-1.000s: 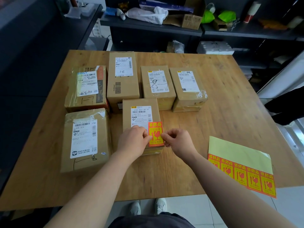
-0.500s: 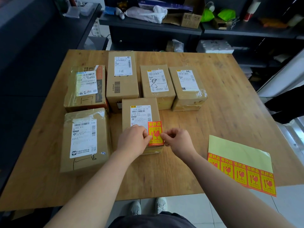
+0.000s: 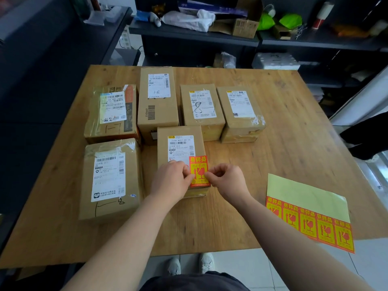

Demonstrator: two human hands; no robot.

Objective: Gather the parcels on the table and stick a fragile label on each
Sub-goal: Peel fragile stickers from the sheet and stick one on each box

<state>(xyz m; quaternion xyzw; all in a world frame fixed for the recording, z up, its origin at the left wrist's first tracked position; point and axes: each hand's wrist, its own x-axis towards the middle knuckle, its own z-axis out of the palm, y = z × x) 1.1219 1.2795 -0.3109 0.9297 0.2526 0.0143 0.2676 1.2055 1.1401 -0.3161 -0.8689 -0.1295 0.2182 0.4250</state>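
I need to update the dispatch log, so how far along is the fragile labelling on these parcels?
Done: the gathering looks finished, with everything grouped on the table. In hand: the left hand and right hand pinch a fragile label at its side edges on the front middle parcel. Left: the other five parcels show no fragile label; the label sheet holds five more.

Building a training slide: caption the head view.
Left hand and right hand pinch a fragile label onto the nearest parcel; the label sheet lies at right on the table.
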